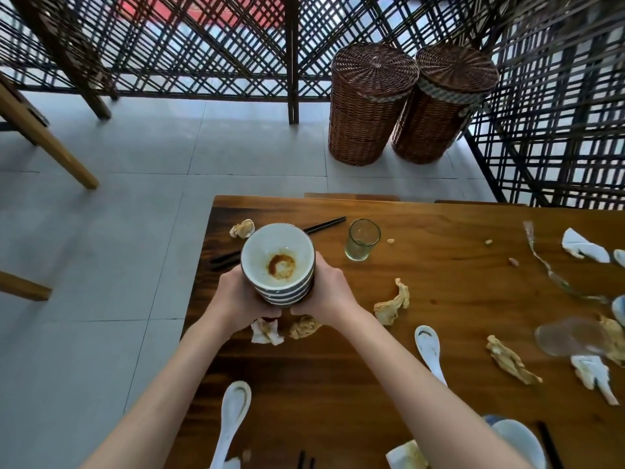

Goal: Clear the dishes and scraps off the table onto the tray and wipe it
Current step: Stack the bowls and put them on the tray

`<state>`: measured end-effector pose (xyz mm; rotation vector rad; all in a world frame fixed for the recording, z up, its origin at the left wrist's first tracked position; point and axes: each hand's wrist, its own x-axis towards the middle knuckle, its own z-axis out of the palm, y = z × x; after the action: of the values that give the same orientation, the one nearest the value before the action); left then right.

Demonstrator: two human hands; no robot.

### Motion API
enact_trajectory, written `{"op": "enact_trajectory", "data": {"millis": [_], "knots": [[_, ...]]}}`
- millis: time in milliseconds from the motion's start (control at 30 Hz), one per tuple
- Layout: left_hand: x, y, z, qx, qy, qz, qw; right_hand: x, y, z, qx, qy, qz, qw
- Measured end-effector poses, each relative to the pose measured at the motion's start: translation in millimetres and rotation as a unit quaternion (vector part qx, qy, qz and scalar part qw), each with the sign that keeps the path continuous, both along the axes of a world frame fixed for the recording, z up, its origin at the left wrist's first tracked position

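**Striped bowl stack lifted, tray not in view**

Striped ceramic: I've got the bowls point(282, 265) clamped between both hands over the worktop's point(439, 299) far-left corner. Left hand point(241, 299) and right hand point(326, 292) each wrap a side of the stack, fingers curled under the base. Top bowl has a brown sauce ring inside.

Still on the worktop: chopsticks point(324, 225) behind the stack, glass point(362, 239) just right of it, napkins point(267, 331) under my wrists, two spoons point(429, 346) nearer me, more scraps to the right.

Risks, as I judge them:
- Stack looks to be several bowls. Tilt it in transit and the upper ones could slide, or sauce could run out.
- No tray visible, so I'd be turning blind with a loaded stack near the worktop edge, with tiled floor below.
- A rightward swing could clip the glass.
- Napkins sit close under my wrists and could drag off the edge.
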<state>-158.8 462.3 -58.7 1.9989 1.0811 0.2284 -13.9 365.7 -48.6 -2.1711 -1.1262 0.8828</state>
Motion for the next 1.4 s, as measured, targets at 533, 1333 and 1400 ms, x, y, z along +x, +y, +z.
{"op": "enact_trajectory", "data": {"millis": [533,1333,1400], "knots": [[31.0,-112.8,103.4,0.033,-0.019,-0.152,0.988,8.0,-149.9,93.1,0.050,0.013,-0.093,0.994],[230.3,-561.2,155.9,0.032,-0.010,-0.328,0.944,152.0,-631.2,153.4,0.020,-0.064,-0.241,0.968],[253.4,-589.1,156.5,0.034,-0.005,-0.340,0.940,169.1,-660.5,155.8,0.024,-0.065,-0.253,0.965]]}}
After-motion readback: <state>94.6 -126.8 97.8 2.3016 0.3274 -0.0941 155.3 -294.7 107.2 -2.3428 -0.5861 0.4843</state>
